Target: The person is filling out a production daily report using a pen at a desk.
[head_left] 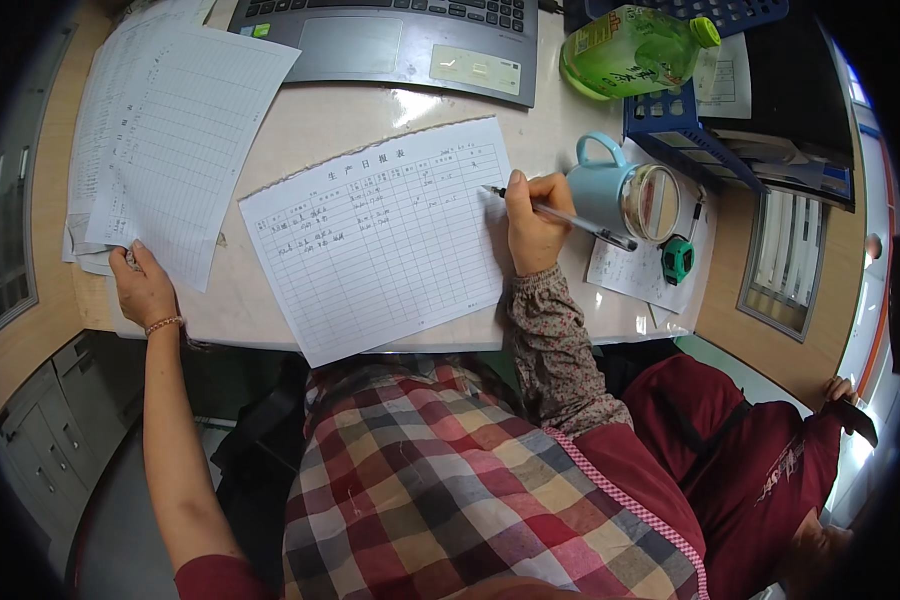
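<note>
In my right hand point(537, 225) is a pen point(590, 226), gripped for writing, its tip near the right-hand columns of a printed table form point(390, 270). Handwriting fills the form's upper rows; the lower rows are blank. My left hand point(146, 290), with a bracelet at the wrist, pinches the lower edge of another printed sheet point(195, 130). That sheet overlaps a pile of papers point(110, 110) at the desk's left side. A patterned sleeve cover is on my right forearm.
A laptop point(390, 50) stands at the back. To the right are a green plastic bottle point(635, 52), a light blue mug point(598, 185), a glass jar point(652, 203), a blue basket point(660, 125) and a green tape measure point(677, 260). Another person in dark red point(770, 450) is close by at right.
</note>
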Action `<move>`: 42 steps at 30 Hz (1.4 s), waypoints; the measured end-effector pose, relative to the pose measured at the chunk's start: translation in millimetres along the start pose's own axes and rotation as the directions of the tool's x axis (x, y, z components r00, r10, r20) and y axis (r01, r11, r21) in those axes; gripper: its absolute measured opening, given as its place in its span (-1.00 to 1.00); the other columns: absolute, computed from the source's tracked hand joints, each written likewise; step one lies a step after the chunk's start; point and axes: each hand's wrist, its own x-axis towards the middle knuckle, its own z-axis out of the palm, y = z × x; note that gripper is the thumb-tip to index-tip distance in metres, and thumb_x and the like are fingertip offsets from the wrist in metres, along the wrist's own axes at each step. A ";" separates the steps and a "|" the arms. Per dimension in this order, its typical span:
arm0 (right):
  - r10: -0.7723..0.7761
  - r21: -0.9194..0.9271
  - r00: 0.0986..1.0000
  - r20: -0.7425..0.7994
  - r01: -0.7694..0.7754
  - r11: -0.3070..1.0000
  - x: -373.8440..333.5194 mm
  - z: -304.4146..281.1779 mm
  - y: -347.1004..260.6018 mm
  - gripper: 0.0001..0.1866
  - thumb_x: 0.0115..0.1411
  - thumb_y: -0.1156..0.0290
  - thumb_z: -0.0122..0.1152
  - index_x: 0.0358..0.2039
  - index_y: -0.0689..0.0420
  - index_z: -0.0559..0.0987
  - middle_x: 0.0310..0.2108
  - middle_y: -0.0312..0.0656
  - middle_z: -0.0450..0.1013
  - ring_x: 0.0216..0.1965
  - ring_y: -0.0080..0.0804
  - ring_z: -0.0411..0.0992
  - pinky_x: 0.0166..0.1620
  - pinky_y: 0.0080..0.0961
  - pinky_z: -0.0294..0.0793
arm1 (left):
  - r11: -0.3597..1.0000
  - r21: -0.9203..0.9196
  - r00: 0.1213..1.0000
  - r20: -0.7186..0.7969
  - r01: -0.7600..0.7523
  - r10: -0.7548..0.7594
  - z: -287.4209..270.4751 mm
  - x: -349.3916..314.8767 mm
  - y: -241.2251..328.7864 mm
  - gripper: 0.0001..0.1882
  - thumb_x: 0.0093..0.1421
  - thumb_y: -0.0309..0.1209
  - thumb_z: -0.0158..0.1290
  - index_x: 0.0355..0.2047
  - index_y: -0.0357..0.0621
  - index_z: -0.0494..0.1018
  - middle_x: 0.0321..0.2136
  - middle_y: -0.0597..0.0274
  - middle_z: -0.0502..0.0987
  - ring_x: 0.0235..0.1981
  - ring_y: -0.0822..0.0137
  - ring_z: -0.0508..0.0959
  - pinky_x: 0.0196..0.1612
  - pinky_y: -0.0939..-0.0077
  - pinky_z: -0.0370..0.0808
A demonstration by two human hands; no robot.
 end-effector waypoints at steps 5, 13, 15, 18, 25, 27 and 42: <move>0.012 -0.003 1.000 0.007 -0.012 1.000 -1.6 -0.4 10.4 -0.71 0.05 0.42 0.21 -0.67 0.18 0.30 -0.74 -0.36 0.25 -0.66 -0.70 0.16 -0.60 -0.69 0.14 | 1.000 -0.001 1.000 -0.008 -0.004 0.004 0.7 0.8 -1.5 -0.62 0.17 -0.06 -0.14 -0.16 -0.07 0.33 -0.38 0.03 0.54 -0.34 -0.01 0.52 -0.33 0.18 0.40; 0.016 -0.033 0.999 0.039 -0.015 0.999 0.2 2.6 8.0 -0.70 0.04 0.44 0.20 -0.69 0.19 0.28 -0.78 -0.35 0.25 -0.70 -0.71 0.15 -0.63 -0.68 0.12 | 1.000 0.013 1.000 0.002 0.009 -0.009 0.2 2.1 -2.1 -0.60 0.18 -0.05 -0.15 -0.16 -0.08 0.33 -0.38 0.01 0.54 -0.34 -0.02 0.52 -0.32 0.18 0.40; 0.025 -0.046 0.999 0.039 -0.023 0.999 -0.1 4.0 7.5 -0.69 0.03 0.43 0.21 -0.70 0.19 0.28 -0.79 -0.35 0.24 -0.71 -0.71 0.14 -0.64 -0.67 0.11 | 1.000 0.010 1.000 -0.011 0.005 -0.005 0.4 2.2 -2.3 -0.60 0.18 -0.05 -0.15 -0.16 -0.09 0.33 -0.38 0.00 0.54 -0.34 -0.02 0.52 -0.32 0.18 0.40; -0.021 -0.083 1.000 0.016 0.022 0.996 -0.4 2.1 9.8 -0.69 0.02 0.43 0.21 -0.70 0.19 0.28 -0.81 -0.34 0.22 -0.72 -0.70 0.13 -0.65 -0.66 0.11 | 1.000 0.009 1.000 0.003 0.009 -0.009 0.0 2.1 -2.6 -0.59 0.17 -0.04 -0.15 -0.16 -0.09 0.33 -0.37 0.00 0.53 -0.33 -0.03 0.52 -0.32 0.18 0.40; -0.013 -0.079 0.998 0.053 0.017 0.997 -0.2 1.8 9.7 -0.68 0.02 0.42 0.21 -0.71 0.19 0.27 -0.81 -0.33 0.22 -0.73 -0.68 0.13 -0.64 -0.65 0.11 | 1.000 0.004 1.000 0.012 0.016 -0.016 0.4 1.6 -4.0 -0.59 0.18 -0.04 -0.15 -0.16 -0.09 0.33 -0.35 0.01 0.53 -0.32 -0.02 0.52 -0.31 0.18 0.40; -0.021 -0.123 1.000 0.000 0.021 0.992 -0.2 3.3 5.8 -0.68 0.02 0.43 0.21 -0.70 0.18 0.27 -0.81 -0.33 0.22 -0.73 -0.68 0.13 -0.64 -0.65 0.12 | 1.000 0.008 0.999 0.025 0.027 -0.027 0.5 1.9 -4.8 -0.59 0.18 -0.04 -0.15 -0.16 -0.09 0.33 -0.35 0.02 0.54 -0.31 -0.02 0.52 -0.30 0.18 0.40; -0.062 -0.135 0.997 0.040 0.067 0.989 -0.7 4.6 4.0 -0.70 0.03 0.45 0.21 -0.68 0.19 0.28 -0.78 -0.32 0.24 -0.70 -0.69 0.16 -0.62 -0.67 0.15 | 1.000 0.011 1.000 -0.009 0.010 -0.009 2.0 2.7 -7.2 -0.60 0.17 -0.05 -0.14 -0.16 -0.08 0.32 -0.34 0.02 0.54 -0.32 -0.02 0.52 -0.30 0.18 0.40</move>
